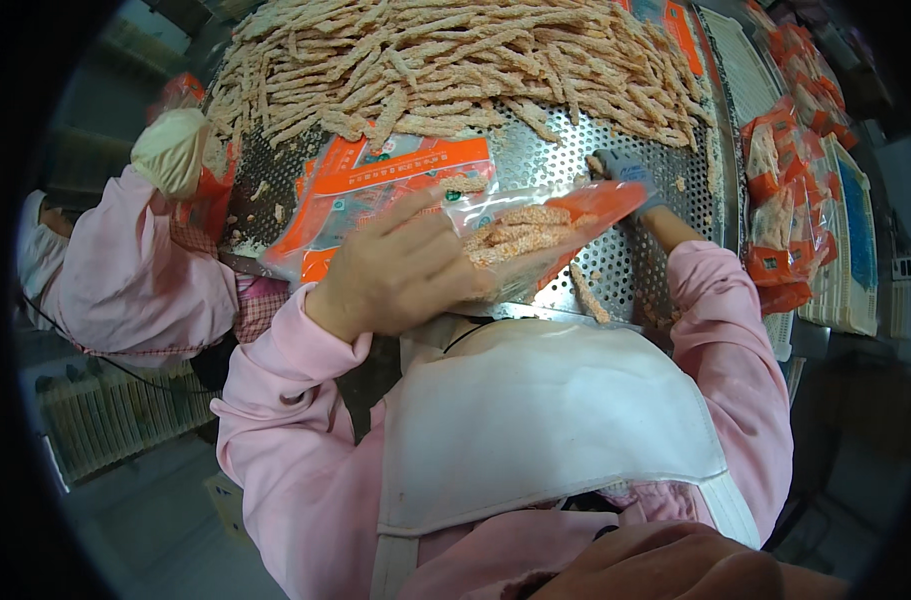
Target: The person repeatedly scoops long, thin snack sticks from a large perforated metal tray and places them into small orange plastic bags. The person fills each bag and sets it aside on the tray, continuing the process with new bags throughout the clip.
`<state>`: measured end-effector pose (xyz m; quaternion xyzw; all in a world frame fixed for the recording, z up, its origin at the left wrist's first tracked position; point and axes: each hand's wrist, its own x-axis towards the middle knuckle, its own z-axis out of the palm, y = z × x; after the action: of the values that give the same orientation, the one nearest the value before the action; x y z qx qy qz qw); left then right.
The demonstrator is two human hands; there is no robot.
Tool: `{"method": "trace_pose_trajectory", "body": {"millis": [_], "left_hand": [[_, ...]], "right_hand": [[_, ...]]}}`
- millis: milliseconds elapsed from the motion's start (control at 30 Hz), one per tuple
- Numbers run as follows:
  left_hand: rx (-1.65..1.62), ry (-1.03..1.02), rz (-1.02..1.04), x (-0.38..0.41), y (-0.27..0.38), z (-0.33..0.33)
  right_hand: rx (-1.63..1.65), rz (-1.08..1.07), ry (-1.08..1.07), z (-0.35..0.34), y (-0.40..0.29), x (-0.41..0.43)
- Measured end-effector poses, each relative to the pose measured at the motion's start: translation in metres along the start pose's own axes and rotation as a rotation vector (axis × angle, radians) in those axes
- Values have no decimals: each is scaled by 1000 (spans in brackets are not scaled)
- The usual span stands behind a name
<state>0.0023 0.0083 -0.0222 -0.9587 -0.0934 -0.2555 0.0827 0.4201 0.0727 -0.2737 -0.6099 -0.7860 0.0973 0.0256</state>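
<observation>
My left hand (403,274) is closed on the near left edge of a clear and orange plastic bag (526,225), partly filled with seed-coated snack sticks. My right hand (626,174), in a grey glove, is at the bag's right end, partly hidden behind it; its fingertips are close to a piece of stick, and its grip cannot be made out. Flat orange and clear bags (395,172) lie stacked beyond my left hand. A large heap of coated sticks (440,67) covers the far part of the perforated metal table (605,277). One loose stick (590,294) lies near the front edge.
At the left, a co-worker's pink sleeve (136,262) and pale-gloved hand (171,150) are beside orange packaging at the table's side. Filled orange bags (782,202) are piled on white plastic trays (838,300) at the right. The table's raised metal rim (728,150) runs between.
</observation>
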Motion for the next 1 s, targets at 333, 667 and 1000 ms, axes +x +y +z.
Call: {"method": "trace_pose_trajectory", "body": {"millis": [333, 667, 1000], "left_hand": [[19, 164, -20, -8, 22, 9], [165, 260, 16, -5, 17, 20], [370, 131, -27, -29, -7, 2]], "right_hand": [[672, 292, -684, -82, -138, -108], [1019, -537, 242, -224, -185, -77], [-132, -844, 163, -232, -180, -54]]}}
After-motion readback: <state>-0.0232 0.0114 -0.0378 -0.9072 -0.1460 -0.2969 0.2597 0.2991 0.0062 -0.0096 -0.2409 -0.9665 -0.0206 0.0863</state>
